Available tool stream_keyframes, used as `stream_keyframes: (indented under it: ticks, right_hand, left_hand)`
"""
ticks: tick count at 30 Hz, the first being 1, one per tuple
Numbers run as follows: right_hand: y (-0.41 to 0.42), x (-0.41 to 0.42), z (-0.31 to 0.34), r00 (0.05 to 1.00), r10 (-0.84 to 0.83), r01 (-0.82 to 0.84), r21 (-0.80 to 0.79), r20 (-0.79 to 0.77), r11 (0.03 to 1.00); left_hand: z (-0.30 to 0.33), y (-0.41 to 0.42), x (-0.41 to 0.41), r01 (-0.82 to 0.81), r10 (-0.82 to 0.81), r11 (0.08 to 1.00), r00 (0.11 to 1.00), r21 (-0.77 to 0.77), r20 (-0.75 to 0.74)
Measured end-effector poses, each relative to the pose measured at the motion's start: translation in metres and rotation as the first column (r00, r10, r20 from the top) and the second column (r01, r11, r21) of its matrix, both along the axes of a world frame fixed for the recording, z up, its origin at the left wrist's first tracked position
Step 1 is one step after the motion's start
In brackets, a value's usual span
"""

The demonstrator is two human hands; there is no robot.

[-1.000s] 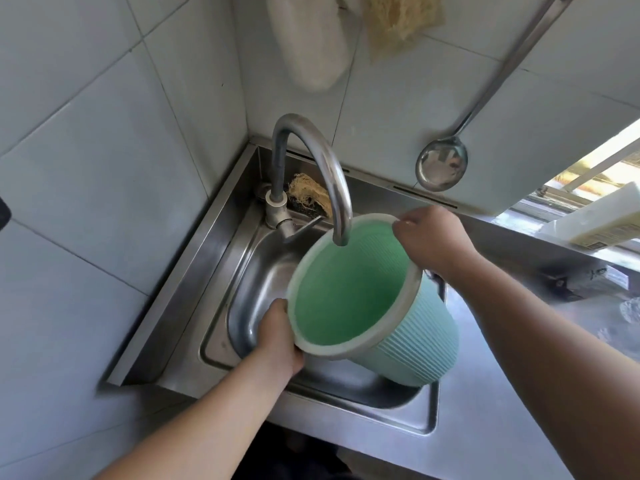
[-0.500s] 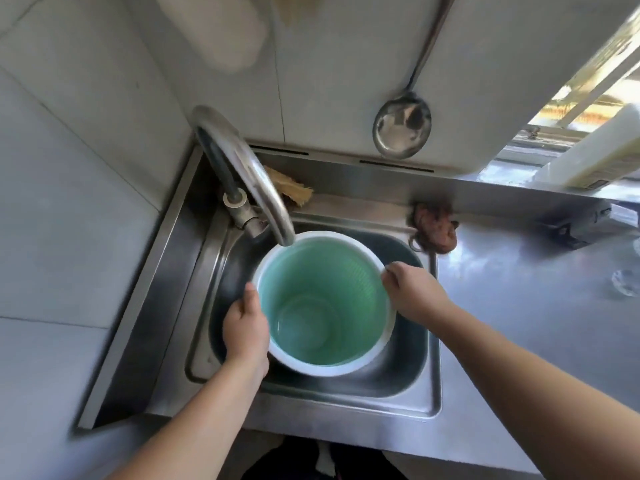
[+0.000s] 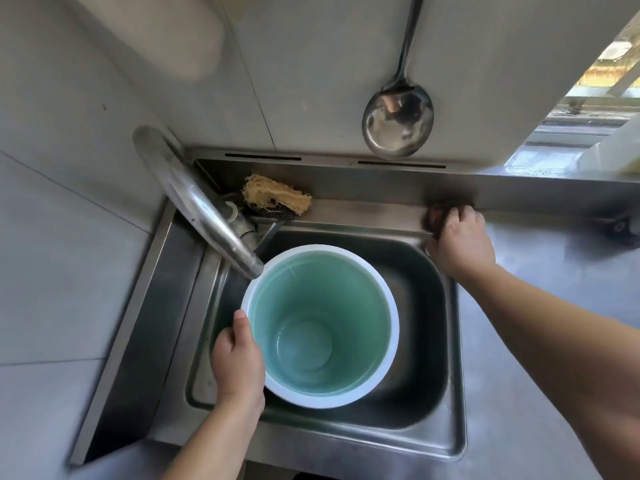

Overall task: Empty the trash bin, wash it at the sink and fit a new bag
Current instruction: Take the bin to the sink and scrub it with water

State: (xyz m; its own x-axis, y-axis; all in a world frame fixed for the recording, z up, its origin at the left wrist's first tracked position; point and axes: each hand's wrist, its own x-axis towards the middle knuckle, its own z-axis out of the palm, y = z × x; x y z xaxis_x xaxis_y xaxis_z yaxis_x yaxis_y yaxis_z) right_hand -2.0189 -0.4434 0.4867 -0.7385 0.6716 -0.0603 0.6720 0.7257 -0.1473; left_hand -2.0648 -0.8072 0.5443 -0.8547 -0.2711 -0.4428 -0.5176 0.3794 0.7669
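Tap (image 3: 194, 199) arches over the sink (image 3: 450, 341) from the left corner. Left hand (image 3: 238, 358) grips the green bin's (image 3: 320, 325) rim, thumb along it, fingers curled outside; bin stands upright in the sink under the spout. Yellow sponge (image 3: 277, 195) lies behind. Ladle (image 3: 397, 124) hangs on the wall. Right hand (image 3: 459, 239) has its fingers curled around a brown scrubber (image 3: 437, 218) at the sink's back right corner.

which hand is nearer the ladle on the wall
Right. The right hand is at the sink's back right corner, below the ladle; the left hand grips the bin rim, farther down-left.
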Motion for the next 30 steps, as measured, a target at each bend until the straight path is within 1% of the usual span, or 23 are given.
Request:
stream_keyframes:
  ticks: [4, 6, 8, 10, 12, 13, 14, 15, 16, 18, 19, 20, 21, 22, 23, 24, 25, 26, 27, 28, 30]
  right_hand:
    - [-0.004, -0.015, -0.018, 0.992, -0.123, 0.125, 0.061, -0.036, 0.990]
    - [-0.009, -0.015, -0.026, 0.987, -0.151, 0.156, 0.096, -0.050, 0.983]
    - [-0.009, -0.009, -0.032, 0.989, -0.129, 0.138, 0.126, -0.075, 0.982]
    - [-0.005, 0.001, -0.032, 0.997, -0.054, 0.062, 0.147, -0.057, 0.987]
    - [-0.003, 0.010, -0.028, 1.000, -0.011, 0.014, 0.108, -0.027, 0.994]
    - [-0.005, 0.014, -0.024, 0.998, -0.044, 0.046, 0.049, -0.044, 0.998]
    - [-0.008, 0.015, -0.018, 0.989, -0.120, 0.116, -0.051, -0.086, 0.992]
    - [-0.014, 0.015, -0.010, 0.969, -0.209, 0.184, -0.185, -0.129, 0.965]
    - [-0.022, 0.014, 0.002, 0.946, -0.272, 0.210, -0.305, -0.178, 0.929]
    - [-0.046, 0.012, 0.031, 0.879, -0.363, 0.190, -0.471, -0.309, 0.861]
    - [-0.062, 0.012, 0.046, 0.827, -0.426, 0.168, -0.561, -0.368, 0.810]
    - [-0.081, 0.012, 0.060, 0.763, -0.503, 0.129, -0.668, -0.405, 0.733]
    - [-0.103, 0.011, 0.071, 0.704, -0.594, 0.069, -0.796, -0.389, 0.602]
    - [-0.127, 0.008, 0.077, 0.669, -0.687, -0.006, -0.927, -0.283, 0.376]
    - [-0.151, 0.005, 0.079, 0.665, -0.739, -0.087, -0.994, -0.112, 0.072]
    - [-0.173, 0.002, 0.076, 0.673, -0.736, -0.128, -0.970, 0.070, -0.209]
    - [-0.191, -0.002, 0.071, 0.657, -0.713, -0.132, -0.893, 0.246, -0.430]
    - [-0.206, -0.007, 0.063, 0.610, -0.691, -0.138, -0.807, 0.388, -0.575]
    - [-0.219, -0.012, 0.058, 0.526, -0.693, -0.175, -0.735, 0.493, -0.655]
    - [-0.225, -0.019, 0.053, 0.427, -0.716, -0.197, -0.716, 0.553, -0.670]
    - [-0.223, -0.033, 0.044, 0.210, -0.793, -0.231, -0.760, 0.571, -0.608]
  left_hand:
    - [-0.004, 0.003, 0.000, -0.014, 0.013, 0.999, 1.000, -0.039, -0.017]
    - [-0.006, 0.004, -0.001, -0.021, 0.021, 0.999, 1.000, -0.048, -0.015]
    - [-0.007, 0.004, -0.002, -0.023, 0.022, 0.999, 1.000, -0.045, -0.012]
    - [-0.006, 0.006, -0.001, -0.022, 0.022, 0.998, 1.000, -0.051, -0.011]
    - [-0.005, 0.008, 0.001, -0.020, 0.019, 0.997, 1.000, -0.076, -0.013]
    - [-0.004, 0.009, 0.001, -0.015, 0.014, 0.996, 1.000, -0.086, -0.014]
    - [-0.003, 0.010, 0.002, -0.006, 0.005, 0.995, 1.000, -0.096, -0.016]
    - [-0.002, 0.010, 0.002, 0.005, -0.007, 0.994, 1.000, -0.110, -0.019]
    - [0.000, 0.011, 0.002, 0.017, -0.020, 0.992, 1.000, -0.123, -0.024]
    - [0.003, 0.013, 0.002, 0.033, -0.038, 0.990, 0.999, -0.136, -0.034]
    - [0.005, 0.014, 0.002, 0.039, -0.044, 0.990, 0.998, -0.137, -0.039]
    - [0.006, 0.014, 0.002, 0.045, -0.052, 0.989, 0.998, -0.141, -0.043]
    - [0.008, 0.015, 0.002, 0.054, -0.062, 0.987, 0.997, -0.154, -0.047]
    - [0.009, 0.015, 0.003, 0.065, -0.075, 0.982, 0.996, -0.176, -0.051]
    - [0.011, 0.015, 0.004, 0.076, -0.089, 0.976, 0.995, -0.203, -0.054]
    - [0.012, 0.016, 0.006, 0.088, -0.104, 0.970, 0.993, -0.226, -0.057]
    - [0.013, 0.017, 0.008, 0.099, -0.117, 0.965, 0.991, -0.241, -0.061]
    - [0.013, 0.018, 0.009, 0.108, -0.128, 0.962, 0.989, -0.252, -0.068]
    - [0.012, 0.020, 0.011, 0.114, -0.139, 0.958, 0.987, -0.265, -0.077]
    - [0.012, 0.021, 0.012, 0.120, -0.149, 0.952, 0.985, -0.280, -0.086]
    - [0.011, 0.021, 0.014, 0.134, -0.170, 0.945, 0.981, -0.299, -0.098]
